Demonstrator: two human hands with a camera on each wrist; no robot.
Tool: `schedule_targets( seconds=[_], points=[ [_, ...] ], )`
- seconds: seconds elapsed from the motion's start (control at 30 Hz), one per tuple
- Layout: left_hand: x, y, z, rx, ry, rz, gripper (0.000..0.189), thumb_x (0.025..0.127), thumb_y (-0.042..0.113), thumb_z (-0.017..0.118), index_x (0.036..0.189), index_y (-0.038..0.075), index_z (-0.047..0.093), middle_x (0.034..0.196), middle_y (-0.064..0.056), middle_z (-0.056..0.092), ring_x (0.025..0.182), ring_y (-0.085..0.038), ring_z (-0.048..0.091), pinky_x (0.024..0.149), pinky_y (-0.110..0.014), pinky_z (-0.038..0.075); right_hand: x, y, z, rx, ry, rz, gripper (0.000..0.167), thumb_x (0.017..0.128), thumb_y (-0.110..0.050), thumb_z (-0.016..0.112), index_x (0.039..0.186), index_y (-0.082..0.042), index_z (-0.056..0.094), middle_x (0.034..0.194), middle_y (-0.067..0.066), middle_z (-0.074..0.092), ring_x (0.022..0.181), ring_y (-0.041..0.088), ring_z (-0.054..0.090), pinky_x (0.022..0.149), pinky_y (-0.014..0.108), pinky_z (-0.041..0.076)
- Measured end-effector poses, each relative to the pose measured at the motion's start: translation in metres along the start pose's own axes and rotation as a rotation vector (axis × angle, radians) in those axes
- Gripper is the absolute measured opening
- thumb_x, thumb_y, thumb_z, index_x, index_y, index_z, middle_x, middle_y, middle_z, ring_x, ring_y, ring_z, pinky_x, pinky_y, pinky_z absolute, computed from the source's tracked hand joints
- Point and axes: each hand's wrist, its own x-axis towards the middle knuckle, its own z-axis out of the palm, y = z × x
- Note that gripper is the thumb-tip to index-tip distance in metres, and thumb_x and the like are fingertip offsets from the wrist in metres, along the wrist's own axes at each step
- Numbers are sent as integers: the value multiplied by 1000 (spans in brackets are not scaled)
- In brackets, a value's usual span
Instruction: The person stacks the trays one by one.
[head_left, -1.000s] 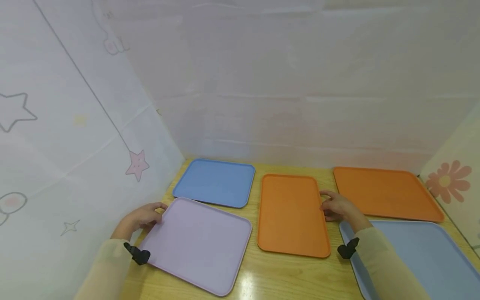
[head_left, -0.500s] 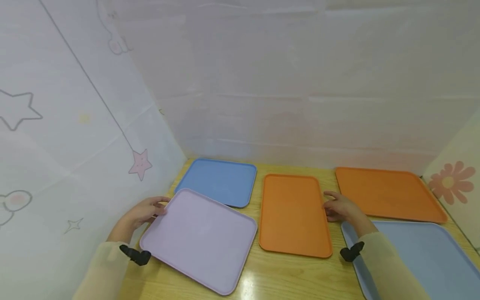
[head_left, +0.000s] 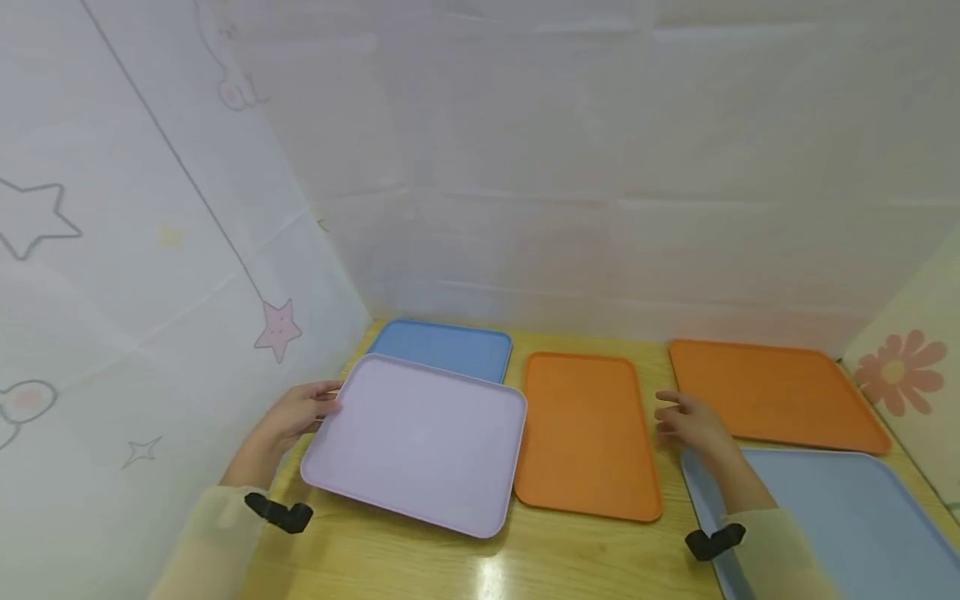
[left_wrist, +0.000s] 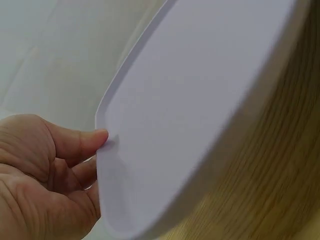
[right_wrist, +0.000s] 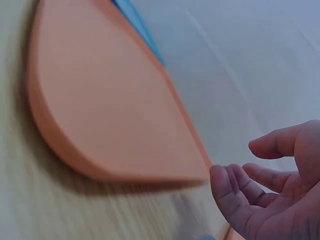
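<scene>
My left hand [head_left: 294,414] pinches the left edge of a lavender rectangular tray [head_left: 420,442], raised at a tilt above the table. In the left wrist view the thumb [left_wrist: 92,140] lies over the rim of the tray [left_wrist: 185,95], the other fingers behind it. From above, the tray overlaps the front of a blue tray [head_left: 442,346] and the left edge of an upright-set orange tray [head_left: 588,433]. My right hand [head_left: 696,425] hovers just right of that orange tray, fingers loosely spread and holding nothing. Its fingertips appear near the orange tray's corner [right_wrist: 115,100] in the right wrist view.
A second orange tray [head_left: 776,392] lies at the back right of the wooden table [head_left: 570,558]. Below it a large pale blue tray [head_left: 840,517] lies partly under my right forearm. White printed sheets [head_left: 600,167] stand behind and at the sides.
My left hand has lifted the lavender tray and shifted it back and rightward, over part of the blue tray. My right hand has drawn slightly away from the orange tray's edge.
</scene>
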Motion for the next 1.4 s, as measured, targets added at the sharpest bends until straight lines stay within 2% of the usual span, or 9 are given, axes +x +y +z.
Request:
schedule_targets(
  seconds=[0.13,0.27,0.37,0.47,0.67,0.87,1.07,1.2,1.4],
  points=[
    [5,6,20,-86,26,4,58,105,6,50,154,-11,25,141,-33,47,105,-18,65,84,-31,59,-15,0,25,207,-65,-3,59,107,-18,52,154,7,28,121,18,62,99,19,68,87,38,60],
    [13,17,49,-203,59,3,56,104,2,48,154,-11,26,135,-28,52,97,-12,66,80,-28,59,-29,-4,58,472,-118,19,64,109,-29,47,156,8,23,128,16,60,107,20,67,96,40,56],
    [22,28,74,-283,102,2,53,104,0,47,153,-10,29,133,-26,53,92,-12,66,77,-27,59,-35,-10,80,662,-90,24,62,109,-36,44,153,5,27,129,15,60,109,22,68,99,42,55],
    [29,40,98,-347,144,0,52,103,-1,47,152,-9,31,135,-28,50,91,-13,66,75,-26,59,-41,-16,97,819,-41,30,49,109,-40,42,141,-3,41,122,9,63,108,22,67,99,45,55],
    [36,55,137,-449,220,5,50,102,-3,49,150,-8,36,135,-30,51,95,-17,64,73,-26,59,-53,-25,119,1014,35,17,36,109,-42,41,128,-12,49,117,5,63,113,23,65,102,44,53],
    [39,69,169,-565,261,1,49,102,-3,48,150,-6,37,133,-27,54,94,-18,65,74,-26,59,-61,-30,134,1157,88,-17,20,109,-33,45,116,-14,50,110,4,64,108,22,66,104,46,51],
    [39,78,200,-620,306,19,49,102,-3,49,150,-3,38,135,-25,52,104,-27,62,74,-29,59,-55,-34,144,1136,131,-18,12,108,-27,50,115,-19,47,109,2,59,107,22,64,106,48,49],
    [37,80,218,-607,340,48,48,102,-3,50,149,-1,39,132,-24,53,106,-30,61,78,-33,58,-49,-33,146,1140,166,-18,14,107,-17,50,118,-19,40,108,1,56,105,21,62,105,47,50],
    [32,83,235,-607,360,86,48,101,-4,51,148,-2,39,126,-22,53,100,-27,61,78,-36,57,-43,-30,144,1172,193,-20,38,104,-3,49,131,-24,33,103,-3,57,94,15,60,98,43,55]
  ],
)
